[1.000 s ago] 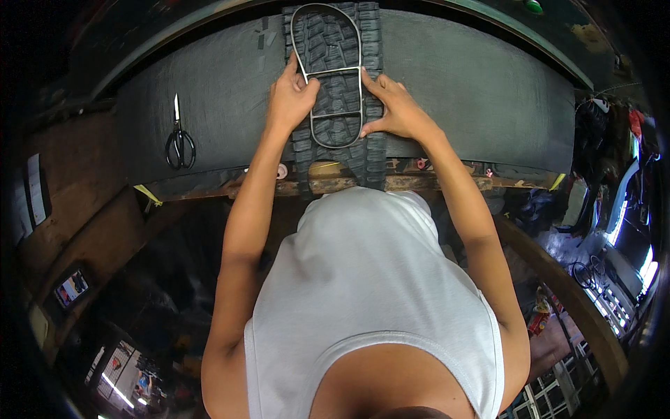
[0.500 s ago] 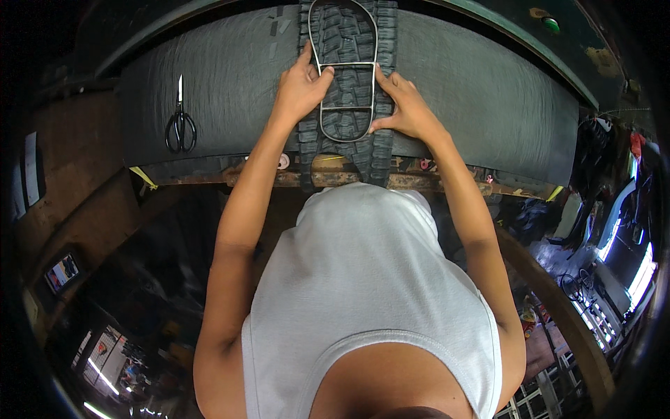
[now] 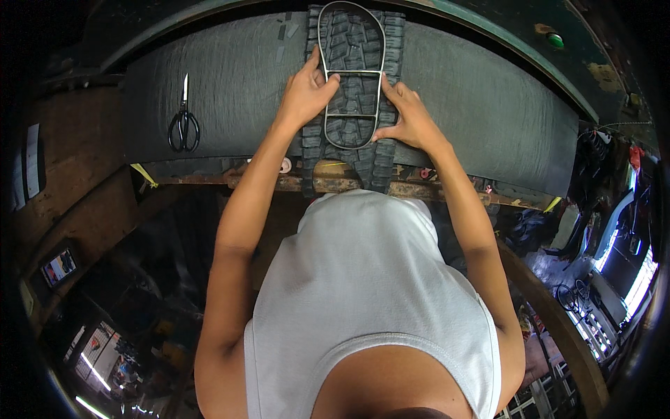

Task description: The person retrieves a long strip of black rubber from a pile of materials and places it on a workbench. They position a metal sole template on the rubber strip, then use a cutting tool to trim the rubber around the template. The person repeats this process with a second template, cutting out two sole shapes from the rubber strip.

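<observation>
A sole-shaped metal cutting die with two crossbars rests on a strip of black treaded rubber. My left hand grips the die's left side, its thumb over the rim by the upper crossbar and its index finger stretched along the outside. Against the right side sits my right hand, with the index finger near the upper crossbar and the thumb at the lower curve. The rubber's near end has a rounded cut-out and hangs past the bench edge toward my shirt.
Black-handled scissors lie to the left on the dark bench mat. Small grey scraps lie left of the tread's far end. A dark green machine beam arches over the far side. At the lower left is a lit screen.
The die and the treaded rubber have slid slightly toward me together, with both hands moving along. The hands' hold on the die looks the same.
</observation>
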A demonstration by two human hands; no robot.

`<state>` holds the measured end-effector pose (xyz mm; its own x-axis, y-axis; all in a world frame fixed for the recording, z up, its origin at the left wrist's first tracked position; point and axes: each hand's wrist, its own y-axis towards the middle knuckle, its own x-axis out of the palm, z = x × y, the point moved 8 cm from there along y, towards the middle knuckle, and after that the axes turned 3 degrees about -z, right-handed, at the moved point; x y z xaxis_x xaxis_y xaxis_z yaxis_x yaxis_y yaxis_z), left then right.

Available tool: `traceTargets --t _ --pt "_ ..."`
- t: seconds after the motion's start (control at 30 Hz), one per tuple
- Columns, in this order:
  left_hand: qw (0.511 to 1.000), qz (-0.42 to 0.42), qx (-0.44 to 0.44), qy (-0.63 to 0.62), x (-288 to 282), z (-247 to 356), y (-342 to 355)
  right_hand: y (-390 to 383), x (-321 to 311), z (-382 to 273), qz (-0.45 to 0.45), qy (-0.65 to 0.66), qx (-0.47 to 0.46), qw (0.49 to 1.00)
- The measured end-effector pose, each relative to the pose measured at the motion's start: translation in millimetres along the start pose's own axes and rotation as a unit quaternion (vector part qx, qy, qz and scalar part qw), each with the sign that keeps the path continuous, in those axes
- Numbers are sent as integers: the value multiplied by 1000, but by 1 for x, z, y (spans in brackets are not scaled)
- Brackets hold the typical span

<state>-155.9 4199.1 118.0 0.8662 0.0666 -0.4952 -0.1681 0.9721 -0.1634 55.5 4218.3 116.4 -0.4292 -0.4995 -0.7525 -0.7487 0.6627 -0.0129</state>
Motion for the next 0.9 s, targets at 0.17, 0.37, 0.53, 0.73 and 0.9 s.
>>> traceTargets --t 0.17,0.37,0.53,0.73,0.9 --pt "1000 -3 -1 -31 4 -9 2 0 1 2 -10 4 8 1000" --pt "998 -5 4 -61 7 -17 4 1 -1 2 -12 11 11 1000" --pt "999 1 10 -44 7 -19 5 0 2 7 -31 3 45 999" --pt "999 4 14 -41 6 -11 4 0 0 4 -29 17 19 999" --pt "1000 -14 -17 18 -1 4 -4 0 -3 1 -25 33 37 998"
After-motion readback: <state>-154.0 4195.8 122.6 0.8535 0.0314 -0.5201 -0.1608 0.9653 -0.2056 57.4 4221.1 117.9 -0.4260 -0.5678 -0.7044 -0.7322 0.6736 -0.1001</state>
